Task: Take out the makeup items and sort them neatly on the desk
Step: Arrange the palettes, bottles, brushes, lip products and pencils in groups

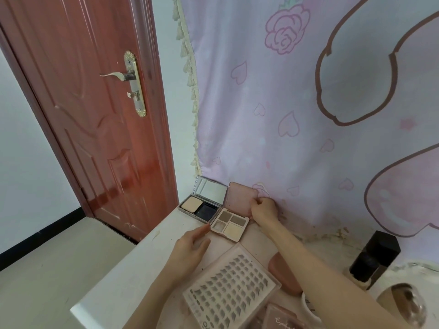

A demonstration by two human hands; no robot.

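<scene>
An open pink eyeshadow palette [230,224] with several pans lies at the far edge of the white desk [133,276]. Its lid [240,198] stands up against the wall cloth. My right hand [264,208] pinches the lid's right edge. My left hand [190,250] rests on the desk with straight fingers, the fingertips touching the palette's left corner. An open powder compact [202,205] with a mirror stands just left of the palette. A clear box of false lash clusters [228,290] lies near me.
A pink oval case [282,271] lies right of the lash box. A black-capped bottle [373,257] stands at the right, with a beige round item [401,305] below it. A pink box [282,319] sits at the bottom. A red door [95,115] is on the left.
</scene>
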